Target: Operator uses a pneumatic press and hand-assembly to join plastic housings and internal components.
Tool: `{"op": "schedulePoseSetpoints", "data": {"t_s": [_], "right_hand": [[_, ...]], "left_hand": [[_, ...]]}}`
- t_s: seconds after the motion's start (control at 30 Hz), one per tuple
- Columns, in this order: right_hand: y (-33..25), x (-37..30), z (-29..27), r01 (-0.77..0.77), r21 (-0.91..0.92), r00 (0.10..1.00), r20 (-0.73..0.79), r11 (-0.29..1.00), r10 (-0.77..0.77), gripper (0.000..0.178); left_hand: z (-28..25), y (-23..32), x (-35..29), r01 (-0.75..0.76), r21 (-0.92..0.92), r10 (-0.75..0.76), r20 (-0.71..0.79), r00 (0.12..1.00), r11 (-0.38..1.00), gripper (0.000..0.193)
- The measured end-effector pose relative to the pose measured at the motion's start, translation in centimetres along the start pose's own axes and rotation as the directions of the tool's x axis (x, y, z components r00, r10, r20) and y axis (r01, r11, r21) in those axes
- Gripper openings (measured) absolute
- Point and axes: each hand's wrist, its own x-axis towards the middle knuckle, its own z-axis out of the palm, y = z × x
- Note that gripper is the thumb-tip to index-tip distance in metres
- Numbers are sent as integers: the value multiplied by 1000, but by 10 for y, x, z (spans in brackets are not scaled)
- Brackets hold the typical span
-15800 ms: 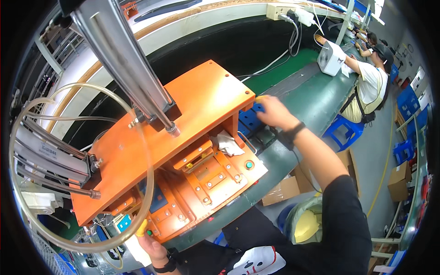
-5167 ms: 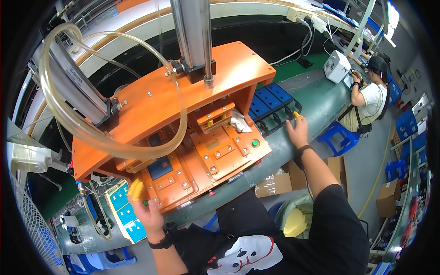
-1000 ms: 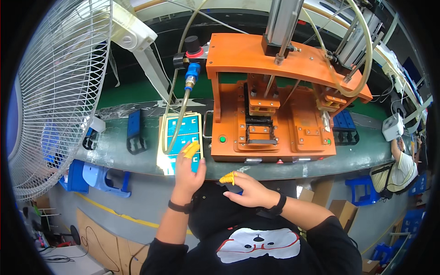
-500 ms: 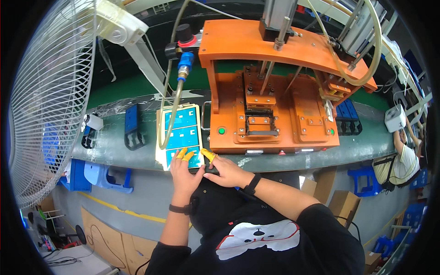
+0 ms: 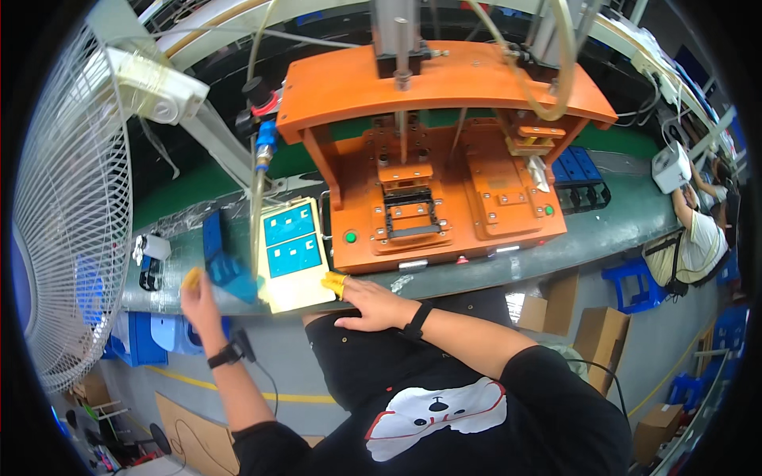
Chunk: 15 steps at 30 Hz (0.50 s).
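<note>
Hands apart. The left hand (image 5: 200, 301) appears to pinch a loose sheet (image 5: 235, 279), blue and motion-blurred, left of the card (image 5: 302, 294); the right hand (image 5: 373, 305), thumb spread from its fingers, touches the card's lower right corner. The step in hand seems to be lifting the sheet away; the next move calls for a light grip, clear of the tray (image 5: 212, 230) behind. The card lies near the worktop's (image 5: 635, 224) front edge, between hose (image 5: 255, 218) and press (image 5: 349, 258); open room lies frontward, the fan (image 5: 71, 198) bounding the left.
</note>
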Motion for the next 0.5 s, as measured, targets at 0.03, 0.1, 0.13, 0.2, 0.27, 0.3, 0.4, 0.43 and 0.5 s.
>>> {"op": "schedulePoseSetpoints", "data": {"t_s": [0.03, 0.1, 0.13, 0.2, 0.27, 0.3, 0.4, 0.43, 0.5], "right_hand": [[4, -4, -1, 70, 6, 997, -31, 998, -70, 76], [-4, -11, -12, 162, 35, 983, -95, 986, -158, 69], [-16, -15, -25, 89, 61, 996, -24, 994, -88, 55], [-36, -22, -50, 344, -78, 898, -262, 936, -352, 38], [-65, -39, -98, 344, -278, 805, -404, 897, -434, 30], [-71, -49, -117, 256, -405, 748, -492, 878, -445, 29], [-87, -51, -161, -148, -642, 694, -610, 753, -383, 25], [-77, -52, -167, -150, -647, 688, -611, 748, -391, 25], [-54, -54, -176, -35, -650, 807, -466, 759, -363, 21]], "left_hand": [[0, 10, -5, 7, -65, -7, -6, 1000, 998, 33], [-9, 41, -23, 55, -138, -51, 27, 998, 989, 34], [-15, 56, -38, 94, -143, -87, 60, 994, 985, 34], [-31, 70, -65, 144, -60, -129, 210, 969, 988, 32], [-31, 99, -93, 204, -88, -159, 364, 918, 975, 33], [-26, 110, -106, 266, -105, -179, 507, 843, 958, 33], [6, 137, -130, 347, -220, -76, 740, 669, 912, 34], [19, 144, -130, 387, -219, -65, 797, 601, 896, 34], [53, 169, -128, 404, -205, -24, 869, 494, 892, 33]]}}
